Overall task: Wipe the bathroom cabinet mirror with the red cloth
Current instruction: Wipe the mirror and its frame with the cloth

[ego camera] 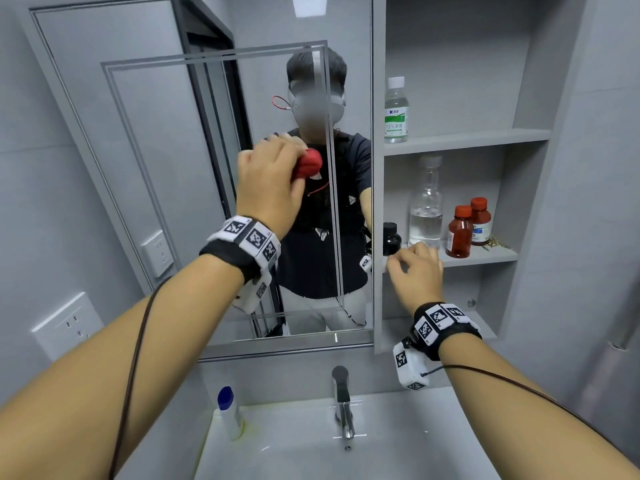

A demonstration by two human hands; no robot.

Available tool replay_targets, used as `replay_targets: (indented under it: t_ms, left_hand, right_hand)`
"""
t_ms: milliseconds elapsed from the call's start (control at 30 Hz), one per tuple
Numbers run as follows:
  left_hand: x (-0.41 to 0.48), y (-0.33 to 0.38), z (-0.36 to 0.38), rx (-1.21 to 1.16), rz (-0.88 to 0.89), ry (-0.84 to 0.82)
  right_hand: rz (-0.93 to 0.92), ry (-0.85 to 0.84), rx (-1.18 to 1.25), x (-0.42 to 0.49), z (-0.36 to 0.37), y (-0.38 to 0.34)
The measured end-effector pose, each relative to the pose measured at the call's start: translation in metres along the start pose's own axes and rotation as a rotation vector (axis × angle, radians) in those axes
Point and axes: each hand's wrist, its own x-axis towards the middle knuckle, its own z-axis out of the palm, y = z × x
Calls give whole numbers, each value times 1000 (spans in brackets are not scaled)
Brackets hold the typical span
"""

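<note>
The red cloth (310, 163) is bunched into a ball and pressed against the mirror (156, 150), a little right of the glass's middle and in its upper half; the left hand (268, 178) grips it, fingers wrapped tight around the wad so that only its right end shows past the knuckles; the back of that hand faces the camera, and the wrist wears a black band with black-and-white marker squares (249, 239), a thin dark cable running down the forearm; the right hand (415, 275) is lower and to the right, its fingers curled over the front lip of the lower shelf (485, 256), just beside the mirror's right edge; it wears a marker band (441, 325) of the same kind; on that shelf stand a small dark jar (391, 237), a tall clear bottle (426, 202) partly filled with clear liquid, and two brown bottles with orange caps (460, 233); the upper shelf (467, 142) carries a clear bottle with a green label (396, 112); below the mirror a chrome tap (343, 403) rises over a white sink (294, 452), with a white tube with a blue cap (230, 414) upright at the sink's left back corner; a white wall socket (67, 323) sits on the grey wall at the left.
</note>
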Motion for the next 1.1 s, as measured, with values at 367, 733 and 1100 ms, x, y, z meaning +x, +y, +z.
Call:
replay_targets:
  t_ms: [367,733,1100]
  left_hand:
    - [-15,-10,5,12,-9,13]
    - [-24,-11,5,26,52,-34]
    - [-48,-13,8,16,101,-95]
  right_hand:
    - [-20,22,-30,-1,4,2]
    - [-10,24,-38,-2,6,2]
    - [-36,25,-53,-4,6,4]
